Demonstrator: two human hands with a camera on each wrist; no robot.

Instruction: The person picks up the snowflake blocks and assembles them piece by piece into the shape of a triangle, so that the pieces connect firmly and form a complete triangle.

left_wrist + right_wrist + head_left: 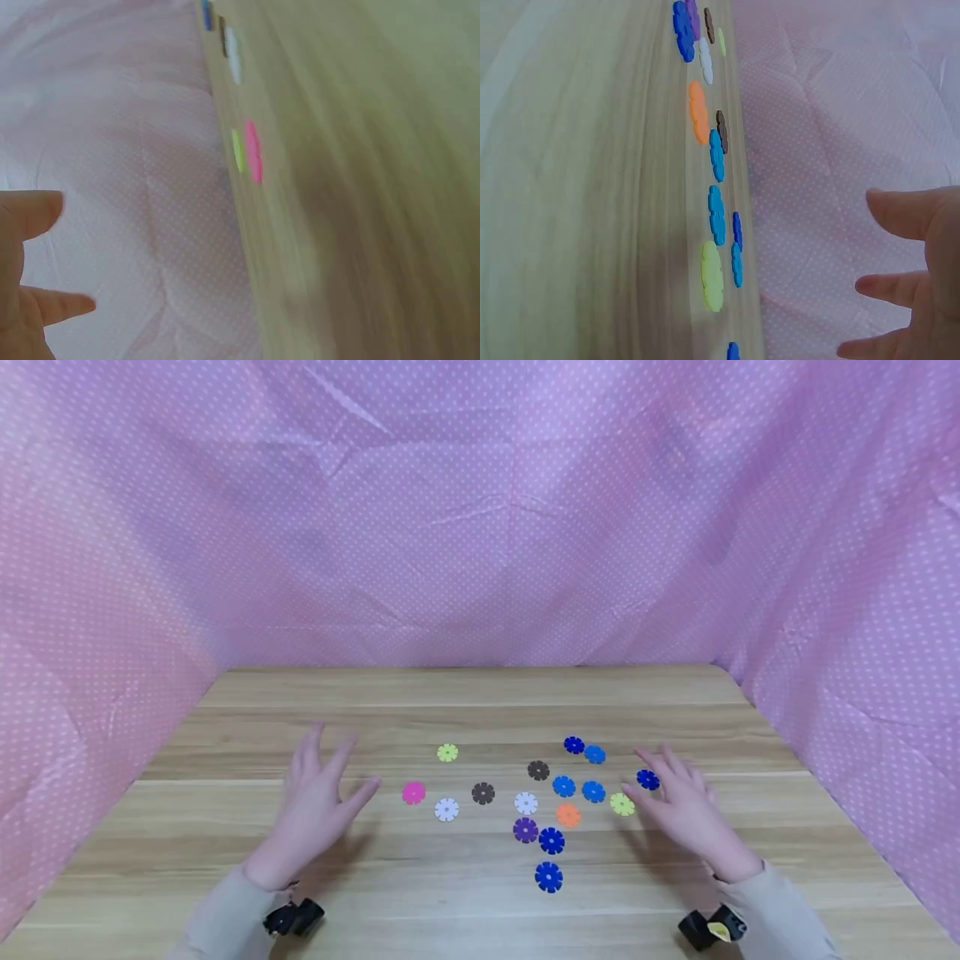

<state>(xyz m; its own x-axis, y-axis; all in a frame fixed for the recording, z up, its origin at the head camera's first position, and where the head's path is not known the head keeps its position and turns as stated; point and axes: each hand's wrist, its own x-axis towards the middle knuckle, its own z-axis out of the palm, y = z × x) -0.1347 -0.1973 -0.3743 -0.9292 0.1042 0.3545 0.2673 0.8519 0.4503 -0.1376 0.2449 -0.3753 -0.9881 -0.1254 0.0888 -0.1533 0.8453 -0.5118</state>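
Note:
Several flat notched plastic discs lie scattered on the wooden table. My left hand hovers over the left side with fingers spread, holding nothing; the pink disc is nearest to it. Over the right side my right hand is also spread and holds nothing, close to a yellow-green disc and a dark blue disc. Between the hands are an orange disc, a purple disc, two white discs, two dark brown discs, and several blue ones. Both wrist views show the fingers apart, above the tabletop.
The wooden tabletop reaches back to a pink dotted cloth, which also hangs along the left and right sides. A black wrist camera is strapped to each sleeve. Another yellow-green disc lies toward the back.

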